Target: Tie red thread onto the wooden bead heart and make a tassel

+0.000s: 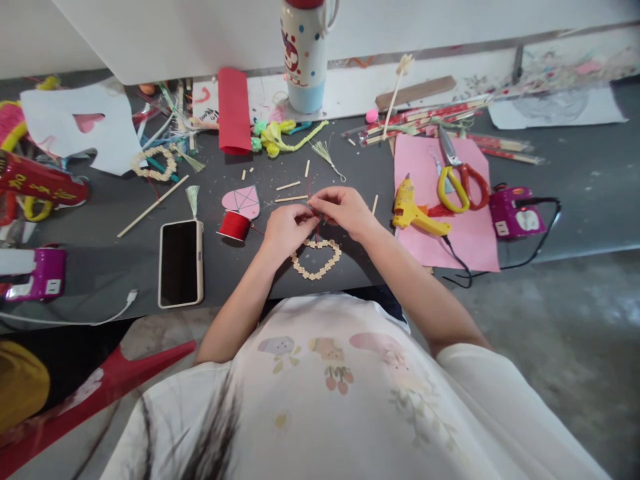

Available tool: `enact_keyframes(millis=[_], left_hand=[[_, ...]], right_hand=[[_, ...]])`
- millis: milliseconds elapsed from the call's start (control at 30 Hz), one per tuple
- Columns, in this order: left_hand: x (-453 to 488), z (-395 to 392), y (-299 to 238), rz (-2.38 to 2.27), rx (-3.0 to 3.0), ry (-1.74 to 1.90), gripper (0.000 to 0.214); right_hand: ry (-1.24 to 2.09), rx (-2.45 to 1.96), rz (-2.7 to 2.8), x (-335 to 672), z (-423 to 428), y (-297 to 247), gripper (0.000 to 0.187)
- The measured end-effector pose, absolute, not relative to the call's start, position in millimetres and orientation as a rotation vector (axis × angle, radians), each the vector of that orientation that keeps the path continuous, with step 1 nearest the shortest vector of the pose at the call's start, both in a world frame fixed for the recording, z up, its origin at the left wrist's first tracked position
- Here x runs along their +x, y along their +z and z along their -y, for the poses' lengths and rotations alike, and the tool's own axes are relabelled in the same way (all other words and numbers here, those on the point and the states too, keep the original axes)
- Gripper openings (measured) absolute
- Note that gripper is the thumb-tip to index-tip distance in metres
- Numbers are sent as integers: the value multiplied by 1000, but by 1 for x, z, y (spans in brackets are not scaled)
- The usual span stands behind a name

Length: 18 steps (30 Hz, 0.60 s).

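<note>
My left hand (289, 229) and my right hand (340, 208) meet over the dark table, fingertips pinched on a thin red string (318, 233). The string runs down to the top of a heart-shaped ring (317, 275) of small pale wooden pieces, lying flat close to the table's front edge. A short end of string sticks up beyond my fingers. Left of my left hand lies a spool of red string (234, 227), beside a pink paper heart (242, 201) with crossing dark lines. Thin wooden sticks (291, 199) lie just beyond my fingertips.
A phone (181, 263) lies at left. On pink paper (467, 247) at right are a yellow glue gun (417, 215) and scissors (455, 167), with a purple power block (517, 212) and cord alongside. A bottle (306, 60) stands at the back, near a pale tassel (327, 158).
</note>
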<state>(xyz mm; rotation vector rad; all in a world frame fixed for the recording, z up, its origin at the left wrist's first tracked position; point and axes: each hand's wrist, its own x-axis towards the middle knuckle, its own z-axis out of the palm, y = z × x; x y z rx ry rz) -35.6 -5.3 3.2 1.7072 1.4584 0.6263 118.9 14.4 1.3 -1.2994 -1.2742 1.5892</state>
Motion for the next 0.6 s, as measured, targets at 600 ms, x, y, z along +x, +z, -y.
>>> enact_keyframes(millis=[600], left_hand=[[-41,7,-3,-1402,1668,699,20]], right_hand=[[1688,-1414,1690,137,-2,-4,28]])
